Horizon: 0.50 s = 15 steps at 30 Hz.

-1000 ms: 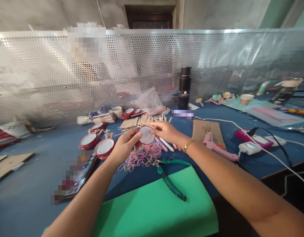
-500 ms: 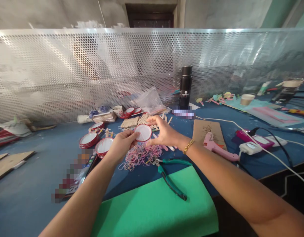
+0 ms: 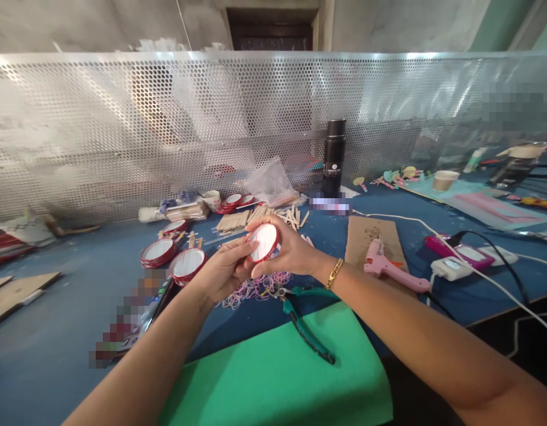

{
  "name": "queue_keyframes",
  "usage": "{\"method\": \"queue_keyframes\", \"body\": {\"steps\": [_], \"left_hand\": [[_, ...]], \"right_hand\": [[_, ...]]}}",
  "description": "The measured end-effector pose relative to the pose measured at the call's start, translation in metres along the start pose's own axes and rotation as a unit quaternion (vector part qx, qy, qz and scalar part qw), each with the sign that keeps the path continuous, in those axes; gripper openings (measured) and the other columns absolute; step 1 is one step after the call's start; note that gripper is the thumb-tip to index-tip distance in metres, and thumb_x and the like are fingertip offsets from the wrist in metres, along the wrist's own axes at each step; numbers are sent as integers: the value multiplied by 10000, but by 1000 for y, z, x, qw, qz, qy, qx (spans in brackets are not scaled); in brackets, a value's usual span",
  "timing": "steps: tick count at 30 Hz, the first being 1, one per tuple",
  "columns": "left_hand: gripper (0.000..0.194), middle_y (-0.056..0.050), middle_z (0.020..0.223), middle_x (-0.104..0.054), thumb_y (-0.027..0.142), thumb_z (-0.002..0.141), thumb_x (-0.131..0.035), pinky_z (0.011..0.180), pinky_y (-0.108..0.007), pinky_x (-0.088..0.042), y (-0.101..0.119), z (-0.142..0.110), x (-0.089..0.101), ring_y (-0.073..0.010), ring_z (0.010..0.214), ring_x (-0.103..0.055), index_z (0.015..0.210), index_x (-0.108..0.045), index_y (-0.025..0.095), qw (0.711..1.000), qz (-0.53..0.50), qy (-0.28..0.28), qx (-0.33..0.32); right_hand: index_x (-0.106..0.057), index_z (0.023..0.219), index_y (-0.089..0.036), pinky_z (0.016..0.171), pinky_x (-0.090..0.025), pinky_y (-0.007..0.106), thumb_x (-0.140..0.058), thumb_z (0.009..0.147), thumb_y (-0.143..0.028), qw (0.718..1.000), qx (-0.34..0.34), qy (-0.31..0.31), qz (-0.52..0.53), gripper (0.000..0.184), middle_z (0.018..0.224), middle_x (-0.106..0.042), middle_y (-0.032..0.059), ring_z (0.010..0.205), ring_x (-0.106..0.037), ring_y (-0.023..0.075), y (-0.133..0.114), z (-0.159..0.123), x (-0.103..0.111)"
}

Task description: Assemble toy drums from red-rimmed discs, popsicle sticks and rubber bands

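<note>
Between my hands, above the pile of rubber bands, is a small red-rimmed drum (image 3: pixel 263 243) with a white face and a patterned side, tilted toward the right. My left hand (image 3: pixel 231 263) pinches its left edge between thumb and fingers. Curved around its far and right side, my right hand (image 3: pixel 295 247) grips it too. Pink and purple rubber bands (image 3: pixel 251 290) lie loose just below. Pliers with teal handles (image 3: pixel 306 331) rest partly on a green sheet (image 3: pixel 273 373). More red-rimmed drums (image 3: pixel 187 264) sit left of my left hand, near some wooden sticks.
Behind my hands lie flat wooden sticks (image 3: pixel 233 220) and a clear plastic bag (image 3: pixel 271 180). A black bottle (image 3: pixel 334 157) stands near the perforated metal screen (image 3: pixel 202 130). At right, a pink glue gun (image 3: pixel 395 272) lies on cardboard (image 3: pixel 355 245), beside cables and a white plug (image 3: pixel 450 266).
My right hand has closed in from the right and now grips the drum. The drum has shifted slightly right and tilted, so its patterned side shows.
</note>
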<state>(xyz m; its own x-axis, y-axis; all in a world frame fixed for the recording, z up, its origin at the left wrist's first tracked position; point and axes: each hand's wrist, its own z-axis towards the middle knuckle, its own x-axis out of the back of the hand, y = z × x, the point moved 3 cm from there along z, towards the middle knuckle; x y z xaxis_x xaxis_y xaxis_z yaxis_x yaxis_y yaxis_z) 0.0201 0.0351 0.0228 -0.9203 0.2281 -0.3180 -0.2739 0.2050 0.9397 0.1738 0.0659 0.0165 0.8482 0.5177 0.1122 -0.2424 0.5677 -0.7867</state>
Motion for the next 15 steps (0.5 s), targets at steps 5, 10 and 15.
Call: {"method": "queue_keyframes", "body": {"steps": [5, 10, 15], "left_hand": [[489, 72, 458, -543, 390, 499, -1023, 333, -96, -276, -4, -2, -2, 0, 350, -376, 688, -643, 146, 999, 8, 34, -16], [468, 47, 511, -597, 404, 504, -1020, 386, -117, -371, -4, -5, -6, -25, 406, -469, 699, -687, 140, 998, 27, 56, -34], [409, 63, 470, -566, 374, 568, -990, 365, -122, -288, 2, -9, -7, -23, 381, -399, 813, -749, 151, 997, 59, 45, -35]], "right_hand": [[-584, 1204, -239, 1035, -532, 443, -1034, 466, -470, 998, -44, 11, 50, 894, 1238, -663, 82, 1153, -653, 269, 10, 0, -7], [-588, 1226, -253, 984, -563, 425, -1031, 469, -404, 993, -80, -25, 88, 891, 1066, -717, 30, 1026, -698, 238, 15, 1, -14], [-621, 1093, -258, 889, -604, 393, -1011, 501, -392, 986, -94, -66, 118, 721, 920, -729, -16, 894, -718, 212, 11, 2, -17]]}}
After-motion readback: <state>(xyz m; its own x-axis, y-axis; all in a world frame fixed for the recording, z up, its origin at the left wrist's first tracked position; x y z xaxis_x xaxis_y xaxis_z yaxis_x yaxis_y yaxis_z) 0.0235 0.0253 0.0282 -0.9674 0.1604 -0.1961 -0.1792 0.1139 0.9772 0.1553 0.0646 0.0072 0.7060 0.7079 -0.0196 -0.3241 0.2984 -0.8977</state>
